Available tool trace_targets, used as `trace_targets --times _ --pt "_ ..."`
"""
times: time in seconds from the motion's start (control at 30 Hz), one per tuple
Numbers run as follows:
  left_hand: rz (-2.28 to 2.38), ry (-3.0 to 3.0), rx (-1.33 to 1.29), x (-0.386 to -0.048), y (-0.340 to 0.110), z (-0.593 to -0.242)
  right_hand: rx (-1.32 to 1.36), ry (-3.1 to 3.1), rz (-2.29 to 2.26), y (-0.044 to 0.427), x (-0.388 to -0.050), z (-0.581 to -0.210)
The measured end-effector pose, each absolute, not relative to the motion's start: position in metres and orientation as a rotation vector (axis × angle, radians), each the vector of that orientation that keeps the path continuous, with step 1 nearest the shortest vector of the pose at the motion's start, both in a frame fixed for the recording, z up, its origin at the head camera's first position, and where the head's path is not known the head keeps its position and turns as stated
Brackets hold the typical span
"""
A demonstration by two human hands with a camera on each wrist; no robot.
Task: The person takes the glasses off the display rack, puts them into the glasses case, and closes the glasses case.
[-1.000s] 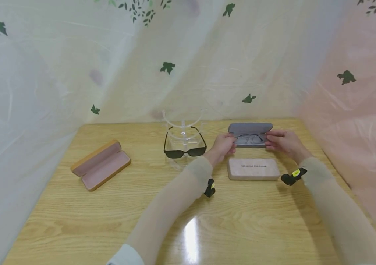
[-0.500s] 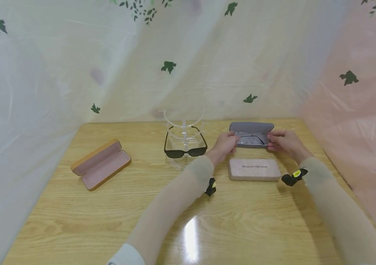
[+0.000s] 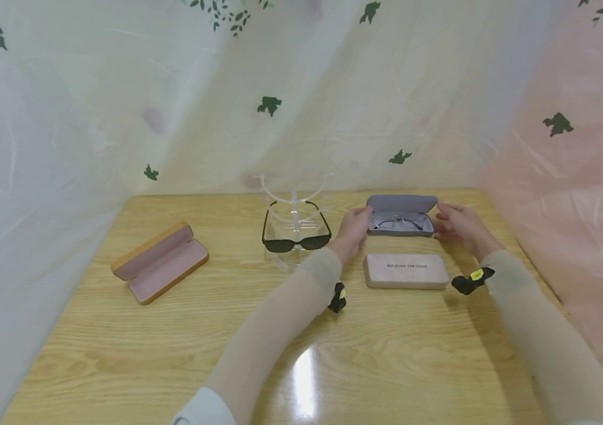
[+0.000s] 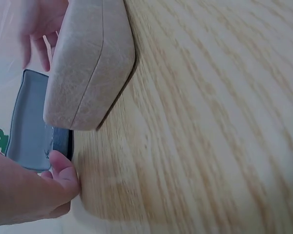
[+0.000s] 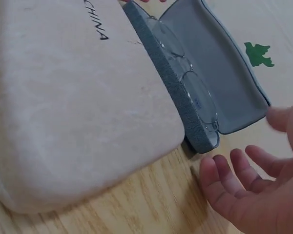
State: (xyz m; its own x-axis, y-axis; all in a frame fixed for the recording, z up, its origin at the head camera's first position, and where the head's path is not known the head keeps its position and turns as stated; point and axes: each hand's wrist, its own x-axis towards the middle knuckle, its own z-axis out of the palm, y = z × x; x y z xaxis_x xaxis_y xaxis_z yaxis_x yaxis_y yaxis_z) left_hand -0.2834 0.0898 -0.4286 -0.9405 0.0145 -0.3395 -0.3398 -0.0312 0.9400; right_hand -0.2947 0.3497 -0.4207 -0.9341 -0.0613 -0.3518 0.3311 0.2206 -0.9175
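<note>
Pale translucent sheeting (image 3: 216,118) printed with green birds hangs behind a wood-grain table (image 3: 174,366). We take the hinged grey spectacle case (image 3: 402,204), lid raised near the table's far edge, as the dial's centre in the head view; thin-rimmed clear glasses (image 5: 200,92) lie in its base. At nine o'clock we see the left hand (image 3: 353,231), fingertips at the case's end; we cannot tell whether it pinches or merely touches. At three o'clock the right hand (image 3: 465,228) is released, fingers loosely bent beside the base, thumb tip at the lid's corner. At six o'clock we note a closed beige oblong case (image 3: 406,278) bearing dark lettering. Around nine o'clock, past the left hand, black-framed sunglasses (image 3: 281,245) rest on a transparent rack (image 3: 295,202); farther out we find a pink-lined orange case (image 3: 160,260), opened.
</note>
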Motion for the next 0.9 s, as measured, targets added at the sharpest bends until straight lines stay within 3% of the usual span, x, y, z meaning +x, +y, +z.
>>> trace_targets --times 0.33,0.6,0.9 --pt "2.142 1.931 -0.295 -0.288 0.089 -0.432 0.170 2.106 -1.728 0.352 -0.300 -0.419" --pt "2.062 1.966 -0.231 -0.286 0.087 -0.427 0.284 1.988 -1.759 0.360 -0.318 -0.434" --pt "2.081 1.950 -0.339 -0.285 0.088 -0.427 0.356 1.929 -1.805 0.357 -0.311 -0.427"
